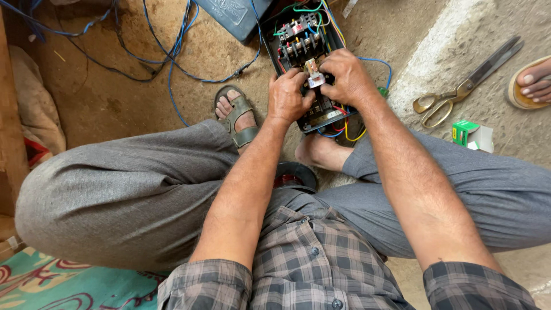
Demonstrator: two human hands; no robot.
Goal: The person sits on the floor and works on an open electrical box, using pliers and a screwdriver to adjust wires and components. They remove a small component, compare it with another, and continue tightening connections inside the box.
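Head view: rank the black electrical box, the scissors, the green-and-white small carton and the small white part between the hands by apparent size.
1. black electrical box, largest though partly hidden by the hands.
2. scissors, nearly as long but far thinner.
3. green-and-white small carton.
4. small white part, smallest, pinched between left hand and right hand.

black switch box (pixel 328 115) w/ red, green, yellow, blue wiring inside; small white-pink part (pixel 314 78) at centre. blue wires (pixel 172 57) on brown dirt floor (pixel 115 97). trousers (pixel 132 189) grey, shirt (pixel 310 264) grey-black check. sandal (pixel 241 115) olive. scissors (pixel 459 92) brass handles, grey blades. small box (pixel 465 132) green-white. mat (pixel 51 287) teal, red swirls
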